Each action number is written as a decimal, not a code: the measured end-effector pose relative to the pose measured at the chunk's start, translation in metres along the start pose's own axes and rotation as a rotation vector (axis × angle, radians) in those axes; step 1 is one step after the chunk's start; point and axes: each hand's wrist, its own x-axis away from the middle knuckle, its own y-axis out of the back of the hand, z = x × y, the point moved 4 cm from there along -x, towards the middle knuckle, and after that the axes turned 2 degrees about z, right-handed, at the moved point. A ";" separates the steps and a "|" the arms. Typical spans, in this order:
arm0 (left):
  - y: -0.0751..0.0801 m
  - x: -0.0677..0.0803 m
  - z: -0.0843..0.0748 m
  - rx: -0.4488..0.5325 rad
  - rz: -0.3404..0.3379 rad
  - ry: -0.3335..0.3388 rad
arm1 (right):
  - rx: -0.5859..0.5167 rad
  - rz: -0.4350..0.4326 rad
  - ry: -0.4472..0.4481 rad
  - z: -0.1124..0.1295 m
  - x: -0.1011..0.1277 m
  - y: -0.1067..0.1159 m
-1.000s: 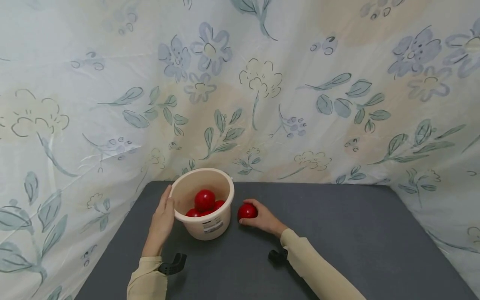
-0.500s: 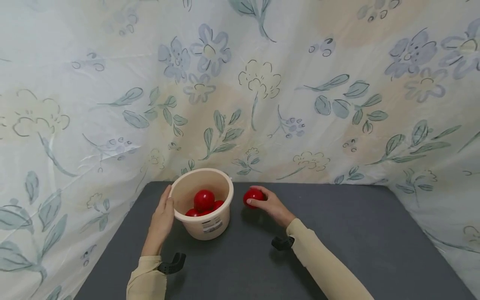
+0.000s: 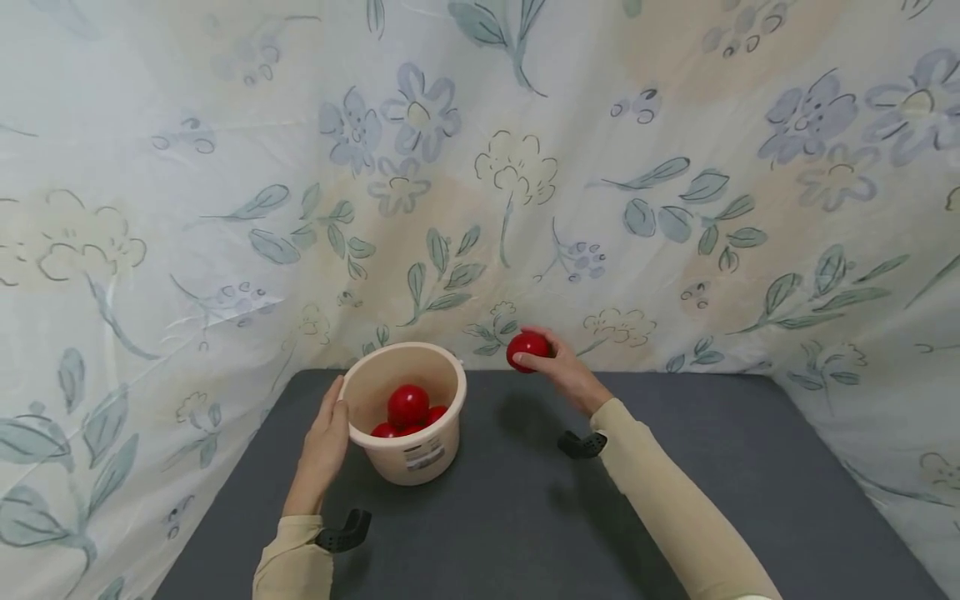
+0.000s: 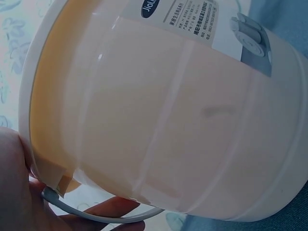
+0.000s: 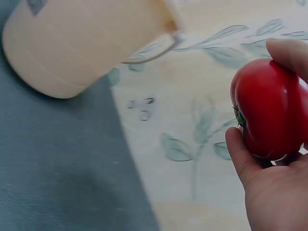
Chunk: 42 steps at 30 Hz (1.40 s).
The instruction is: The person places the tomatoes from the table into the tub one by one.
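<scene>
A cream plastic bucket (image 3: 411,454) stands on the dark table, several red tomatoes (image 3: 408,406) inside it. My left hand (image 3: 324,442) holds the bucket at its left side. In the left wrist view the thumb is at the rim and the fingers (image 4: 113,208) lie by the thin grey handle (image 4: 96,217). My right hand (image 3: 567,375) grips another red tomato (image 3: 527,351), raised above the table to the right of the bucket. The right wrist view shows this tomato (image 5: 272,110) between thumb and fingers, its green stem facing the bucket (image 5: 86,43).
The dark table (image 3: 495,533) reaches back to a pale floral cloth (image 3: 525,208), which hangs behind it and along both sides. A printed label (image 3: 424,454) is on the bucket's front. Both wrists carry a black band mount (image 3: 345,532).
My right hand has lifted the tomato off the table beside the bucket, moving up and to the right. The left hand and bucket keep their places.
</scene>
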 end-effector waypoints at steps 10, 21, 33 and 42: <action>-0.001 0.001 0.000 0.014 0.011 0.016 | 0.085 -0.058 0.042 0.042 -0.001 0.019; 0.000 0.001 0.002 0.015 0.007 0.005 | 0.108 -0.045 0.111 0.070 -0.005 0.005; 0.000 0.000 0.001 0.011 0.005 0.012 | 0.024 0.035 0.148 0.080 -0.014 -0.040; 0.000 -0.001 0.001 0.005 -0.006 0.008 | 0.035 0.085 0.168 0.079 -0.022 -0.068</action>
